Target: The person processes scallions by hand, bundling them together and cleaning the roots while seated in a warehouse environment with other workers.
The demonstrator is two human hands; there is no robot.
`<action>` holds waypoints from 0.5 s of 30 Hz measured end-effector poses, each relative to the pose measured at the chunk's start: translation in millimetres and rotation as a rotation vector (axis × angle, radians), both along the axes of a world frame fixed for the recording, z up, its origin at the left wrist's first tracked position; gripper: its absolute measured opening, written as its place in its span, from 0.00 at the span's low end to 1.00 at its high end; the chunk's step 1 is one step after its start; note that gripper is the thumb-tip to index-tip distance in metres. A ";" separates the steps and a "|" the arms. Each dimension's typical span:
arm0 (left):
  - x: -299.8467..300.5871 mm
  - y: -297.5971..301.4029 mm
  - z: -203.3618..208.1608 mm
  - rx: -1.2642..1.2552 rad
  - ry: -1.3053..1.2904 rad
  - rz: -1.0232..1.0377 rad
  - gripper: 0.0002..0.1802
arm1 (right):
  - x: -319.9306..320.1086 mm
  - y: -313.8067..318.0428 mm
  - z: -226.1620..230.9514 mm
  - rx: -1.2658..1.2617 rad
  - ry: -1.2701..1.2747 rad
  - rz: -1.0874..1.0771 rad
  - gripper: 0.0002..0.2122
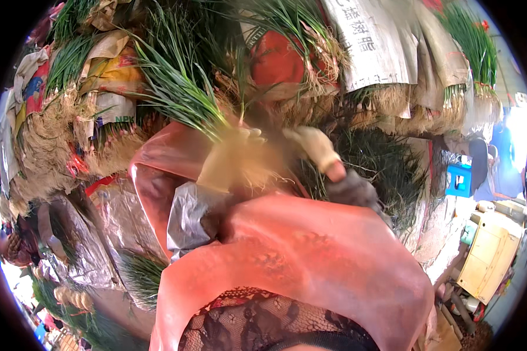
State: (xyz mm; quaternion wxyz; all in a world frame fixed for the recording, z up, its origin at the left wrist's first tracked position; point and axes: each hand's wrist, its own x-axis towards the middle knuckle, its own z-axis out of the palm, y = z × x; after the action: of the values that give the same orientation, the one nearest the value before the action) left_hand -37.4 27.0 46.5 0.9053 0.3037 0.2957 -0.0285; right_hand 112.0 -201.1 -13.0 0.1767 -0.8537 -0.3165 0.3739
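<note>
Right now I have the left hand (231, 157), in a pale glove, closed around a bunch of long green-leaved plants (184, 96), gripping it near its lower end. From that grip the leaves fan out toward the upper left, while the pale roots (269, 174) seem to spill out on the right-hand side of the glove, though blur softens their outline. The right hand (311, 145), gloved too, is raised just beside the roots; it is so smeared that I cannot tell whether its fingers are spread or curled, or whether it touches anything. Both hands are above the red apron (328, 245). As for containers, I see sacks draped among the stacked bundles (50, 131): a red sack (277, 58) with leafy stems lying across its right part, a white sack (372, 44) with dark printing and a fringe of roots showing below its edge, and a yellow sack (123, 70) over on the left, lying among more of the greens. Off to the right I make out a blue crate (458, 180) and, below it, a pale yellow box (490, 255), whose contents I cannot make out from this angle.
</note>
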 end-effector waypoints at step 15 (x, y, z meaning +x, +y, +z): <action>-8.2 -8.3 -4.7 0.243 0.165 0.182 0.05 | -42.0 111.2 30.7 0.646 -0.479 0.102 0.11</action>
State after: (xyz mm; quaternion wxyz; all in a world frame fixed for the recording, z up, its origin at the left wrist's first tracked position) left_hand -45.6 18.7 41.7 0.8336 0.3793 0.3963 0.0647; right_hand 70.0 -89.9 17.7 0.3384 -0.8005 -0.4918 0.0541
